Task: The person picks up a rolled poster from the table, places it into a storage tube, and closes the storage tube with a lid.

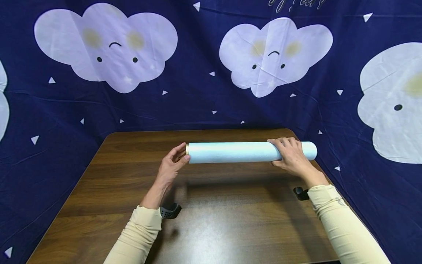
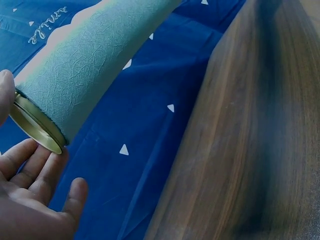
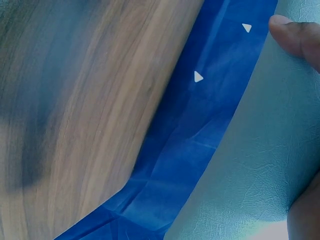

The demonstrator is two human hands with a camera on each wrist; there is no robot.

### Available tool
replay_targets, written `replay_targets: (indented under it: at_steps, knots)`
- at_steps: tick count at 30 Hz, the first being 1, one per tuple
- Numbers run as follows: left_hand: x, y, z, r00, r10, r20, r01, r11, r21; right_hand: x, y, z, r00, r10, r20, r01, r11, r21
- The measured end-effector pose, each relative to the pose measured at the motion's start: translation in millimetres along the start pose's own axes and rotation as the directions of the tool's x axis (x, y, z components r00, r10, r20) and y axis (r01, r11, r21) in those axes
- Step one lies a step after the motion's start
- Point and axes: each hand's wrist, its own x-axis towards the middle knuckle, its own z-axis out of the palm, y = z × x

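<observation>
Looking down from the head view, a pale blue tube [image 1: 245,152] is held level above the far part of the bench [image 1: 204,220], its shadow on the wood below. The right hand [image 1: 290,156] wraps over it near its right end; the left hand [image 1: 173,165] meets the left end, thumb and fingers set around the gold cap [image 1: 187,149]. The hands stand well apart, one at each end. The cap looks seated, so I judge the tube lifted but unopened.

At the left wrist, the cap [image 2: 32,127] shows as a brass rim with fingertips [image 2: 35,165] just beside it, palm loosely spread.

At the right wrist, only the tube's textured skin [image 3: 250,165] and a fingertip [image 3: 295,37] pressing it show.
</observation>
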Motion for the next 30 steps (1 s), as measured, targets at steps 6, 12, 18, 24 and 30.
replay_targets:
  at_steps: [6, 12, 18, 24, 30]
  knots:
    - [1.4, -1.3, 0.4, 1.0, 0.003, -0.01, -0.003, 1.0, 0.017, 0.7, -0.1, 2.2, 1.0, 0.001, 0.003, -0.001, 1.0, 0.008]
    - [1.7, -1.5, -1.0, 1.0, 0.01, -0.006, -0.01, 1.0, 0.0, 0.8, 0.8, 6.3, 1.0, -0.004, 0.017, 0.004, 1.0, 0.022]
    - [-0.4, 0.6, -4.4, 0.998, 0.02, 0.067, -0.021, 1.0, 0.008, -0.4, 3.5, 3.5, 1.0, -0.007, 0.01, 0.007, 1.0, 0.015]
    - [-2.3, -1.0, -10.1, 0.992, -0.006, 0.124, 0.005, 1.0, 0.005, -0.4, 3.9, 0.2, 1.0, -0.018, 0.006, 0.018, 1.0, 0.005]
    - [-2.4, -4.1, -12.5, 0.992, -0.024, 0.122, 0.02, 0.999, 0.035, -1.3, 3.0, -0.4, 1.0, -0.015, 0.009, 0.015, 1.0, -0.006]
